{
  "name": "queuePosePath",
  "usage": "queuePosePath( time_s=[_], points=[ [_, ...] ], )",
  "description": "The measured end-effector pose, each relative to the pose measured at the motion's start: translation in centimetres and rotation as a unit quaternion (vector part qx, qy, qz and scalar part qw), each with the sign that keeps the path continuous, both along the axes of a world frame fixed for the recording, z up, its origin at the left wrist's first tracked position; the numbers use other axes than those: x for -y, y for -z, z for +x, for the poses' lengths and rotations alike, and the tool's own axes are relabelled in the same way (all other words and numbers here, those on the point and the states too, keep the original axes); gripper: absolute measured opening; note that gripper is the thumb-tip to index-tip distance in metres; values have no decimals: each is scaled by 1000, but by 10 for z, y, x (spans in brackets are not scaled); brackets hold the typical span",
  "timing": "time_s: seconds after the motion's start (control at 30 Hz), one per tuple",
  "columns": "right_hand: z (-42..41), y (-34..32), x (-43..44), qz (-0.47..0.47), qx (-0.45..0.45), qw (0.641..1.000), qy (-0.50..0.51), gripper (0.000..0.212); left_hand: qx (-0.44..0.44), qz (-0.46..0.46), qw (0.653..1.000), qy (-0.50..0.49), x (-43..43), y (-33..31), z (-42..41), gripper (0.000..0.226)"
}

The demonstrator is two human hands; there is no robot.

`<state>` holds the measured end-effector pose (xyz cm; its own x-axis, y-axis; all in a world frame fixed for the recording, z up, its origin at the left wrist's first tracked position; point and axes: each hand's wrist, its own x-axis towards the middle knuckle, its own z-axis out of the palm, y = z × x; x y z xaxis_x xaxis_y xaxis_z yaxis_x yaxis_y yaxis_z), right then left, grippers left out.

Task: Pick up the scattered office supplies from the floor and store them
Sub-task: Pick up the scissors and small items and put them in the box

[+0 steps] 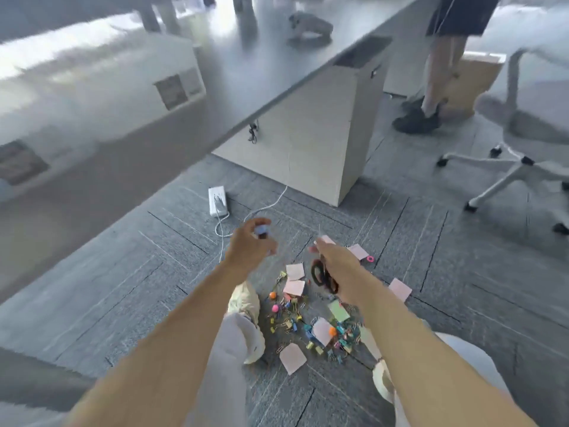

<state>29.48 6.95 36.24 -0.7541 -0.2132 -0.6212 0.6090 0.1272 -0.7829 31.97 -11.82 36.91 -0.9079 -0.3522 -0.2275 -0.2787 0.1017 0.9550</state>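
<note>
The left hand [251, 246] is closed around a small blue object [262, 230] and the right hand [337, 265] grips black-handled scissors [323, 275], both raised above the clips and paper notes [295, 315] scattered on the grey carpet [123, 288] near the person's knees.

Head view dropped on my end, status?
Left hand shut on small blue item. Right hand holds scissors. Clips and notes pile on carpet. Nothing blocking.
</note>
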Motion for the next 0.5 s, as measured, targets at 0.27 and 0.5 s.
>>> queuePosePath(
  time_s=[0.27,0.5],
  points=[
    [92,-154,43,41,-149,979,-135,27,-74,23,996,53,55,-149,132,53],
    [146,-232,79,27,-258,949,-176,18,-145,72,983,89,96,-246,217,34]
  ],
)
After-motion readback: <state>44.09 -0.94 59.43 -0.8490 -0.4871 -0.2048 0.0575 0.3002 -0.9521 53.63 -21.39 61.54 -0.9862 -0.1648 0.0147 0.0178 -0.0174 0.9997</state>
